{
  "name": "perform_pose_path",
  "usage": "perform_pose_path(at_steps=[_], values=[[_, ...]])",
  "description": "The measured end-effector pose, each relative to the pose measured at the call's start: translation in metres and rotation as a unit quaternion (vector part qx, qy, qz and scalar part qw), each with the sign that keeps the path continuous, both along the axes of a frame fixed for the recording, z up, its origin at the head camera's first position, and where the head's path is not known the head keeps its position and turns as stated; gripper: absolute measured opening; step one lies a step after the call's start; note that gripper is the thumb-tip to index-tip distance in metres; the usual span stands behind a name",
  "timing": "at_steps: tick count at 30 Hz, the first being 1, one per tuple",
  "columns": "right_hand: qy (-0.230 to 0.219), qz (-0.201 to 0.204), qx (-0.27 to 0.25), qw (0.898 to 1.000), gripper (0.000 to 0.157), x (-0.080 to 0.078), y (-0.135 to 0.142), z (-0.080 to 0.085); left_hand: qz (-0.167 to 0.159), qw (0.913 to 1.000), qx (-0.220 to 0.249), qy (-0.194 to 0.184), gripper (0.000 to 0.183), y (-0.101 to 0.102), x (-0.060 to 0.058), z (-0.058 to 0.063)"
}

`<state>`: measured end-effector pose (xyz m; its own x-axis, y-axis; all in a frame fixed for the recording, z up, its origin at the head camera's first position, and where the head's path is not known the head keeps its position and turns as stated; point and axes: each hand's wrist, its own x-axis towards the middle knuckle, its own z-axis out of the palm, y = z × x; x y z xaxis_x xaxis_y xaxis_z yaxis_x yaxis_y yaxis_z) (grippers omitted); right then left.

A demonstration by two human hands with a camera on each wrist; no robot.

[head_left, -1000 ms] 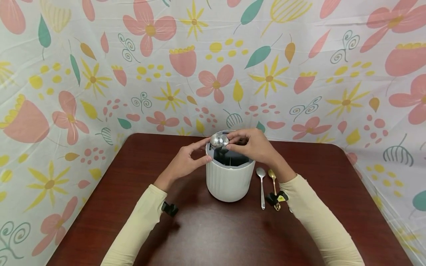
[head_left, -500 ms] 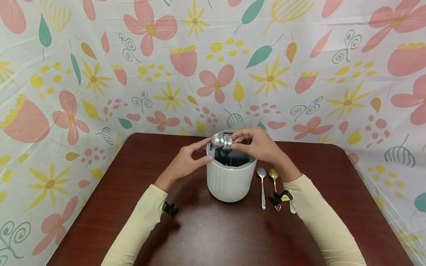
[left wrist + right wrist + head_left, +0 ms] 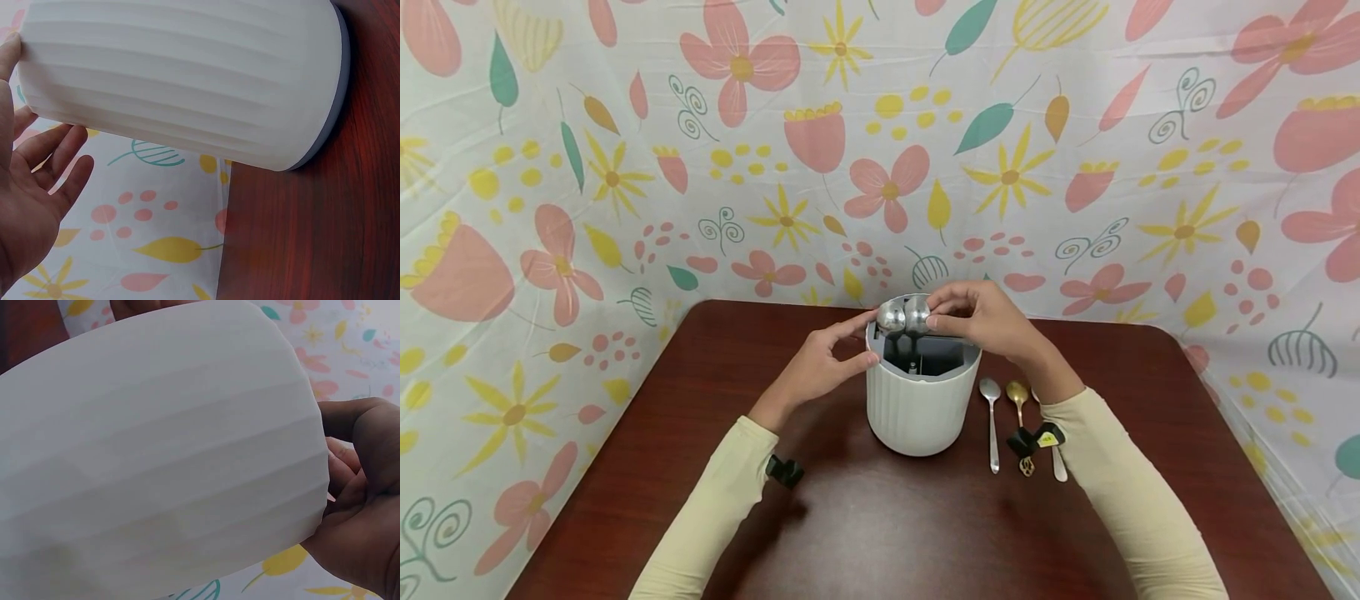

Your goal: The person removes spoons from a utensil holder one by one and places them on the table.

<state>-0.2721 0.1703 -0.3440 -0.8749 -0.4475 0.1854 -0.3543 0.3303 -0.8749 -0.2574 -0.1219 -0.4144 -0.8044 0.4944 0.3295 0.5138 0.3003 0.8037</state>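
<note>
A white ribbed utensil holder (image 3: 917, 417) stands upright, its dark inside split by dividers. Two round-bowled silver spoons stand in it, bowls up, side by side at the far left of the opening. My right hand (image 3: 988, 321) pinches the bowl of the right spoon (image 3: 916, 315) between thumb and fingers. The left spoon (image 3: 891, 317) is close beside it, near my left fingertips. My left hand (image 3: 816, 367) rests on the holder's left rim with extended fingers and thumb. In the left wrist view, the other left fingers (image 3: 78, 178) lie loosely beside the wall. The holder hides the spoons in both wrist views.
Right of the holder, a silver spoon (image 3: 992, 425) and a gold spoon (image 3: 1018, 396) lie on the dark red table (image 3: 880, 525). Another silver handle (image 3: 1059, 464) shows partly beneath my right wrist. A flower-printed cloth (image 3: 880, 167) hangs behind the table.
My right hand has shifted slightly right with the right spoon's bowl, so the two bowls overlap less. More of the lying spoons shows beside my right wrist. The left hand stays at the rim.
</note>
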Motion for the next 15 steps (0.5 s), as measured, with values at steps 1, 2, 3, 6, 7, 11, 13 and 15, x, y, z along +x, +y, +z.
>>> perform_pose_path(at_steps=[1,2,3,6,7,11,13,15], values=[[-0.002,0.0,-0.005,1.0,0.021,0.0004,0.0002,0.0004,0.0,1.0,0.001,-0.001,0.063,0.0,0.0,-0.0002],[-0.004,0.0,-0.01,1.0,0.022,0.0008,0.0005,0.0009,-0.001,1.0,0.002,-0.002,0.063,-0.0001,0.0,-0.0004],[-0.004,-0.002,-0.013,1.0,0.022,0.0011,0.0007,0.0012,0.001,1.0,0.002,-0.003,0.063,-0.0001,0.0002,-0.0002],[0.001,-0.009,-0.02,1.0,0.023,0.0027,0.0017,0.0022,0.003,1.0,-0.001,-0.004,0.062,-0.0001,0.0008,0.0001],[0.003,-0.012,-0.022,1.0,0.024,0.003,0.0021,0.0021,0.004,1.0,-0.002,-0.004,0.063,0.0,0.0008,0.0003],[0.011,-0.018,-0.032,0.999,0.025,0.0036,0.0036,0.0009,0.007,1.0,-0.006,-0.003,0.062,0.0,0.0009,0.0006],[0.015,-0.02,-0.037,0.999,0.025,0.004,0.004,0.0003,0.008,0.9999,-0.006,-0.002,0.063,0.0,0.0009,0.0006],[0.02,-0.02,-0.048,0.998,0.025,0.0041,0.004,0.0003,0.008,0.9999,-0.006,-0.002,0.063,0.0001,0.001,0.0004]])
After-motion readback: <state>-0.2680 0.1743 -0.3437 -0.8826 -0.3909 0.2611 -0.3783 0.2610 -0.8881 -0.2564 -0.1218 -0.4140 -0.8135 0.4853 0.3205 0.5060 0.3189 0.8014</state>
